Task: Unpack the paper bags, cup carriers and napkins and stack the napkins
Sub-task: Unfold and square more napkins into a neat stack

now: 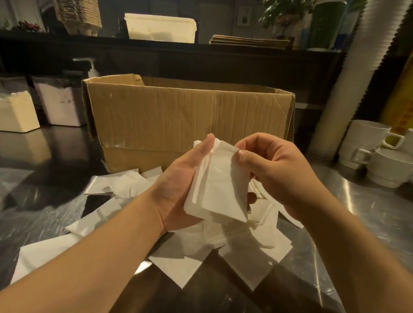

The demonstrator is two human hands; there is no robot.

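A small stack of white napkins (pixel 213 192) is held above the steel counter (pixel 375 215). My left hand (pixel 183 186) cradles the stack from the left, thumb along its top edge. My right hand (pixel 271 168) pinches the top napkin at its upper right corner. Several loose white napkins (pixel 187 252) lie scattered on the counter under and around my hands. An open cardboard box (pixel 178 122) stands just behind them; its inside is hidden. On the back shelf sit stacked cup carriers (pixel 77 8) and flat brown paper bags (pixel 248 41).
White mugs (pixel 390 159) stand stacked at the right, beside a tall sleeve of white cups (pixel 353 68). Napkin holders (pixel 13 111) and a pump bottle (pixel 92 67) sit at the left. A white tub (pixel 161 27) is on the shelf.
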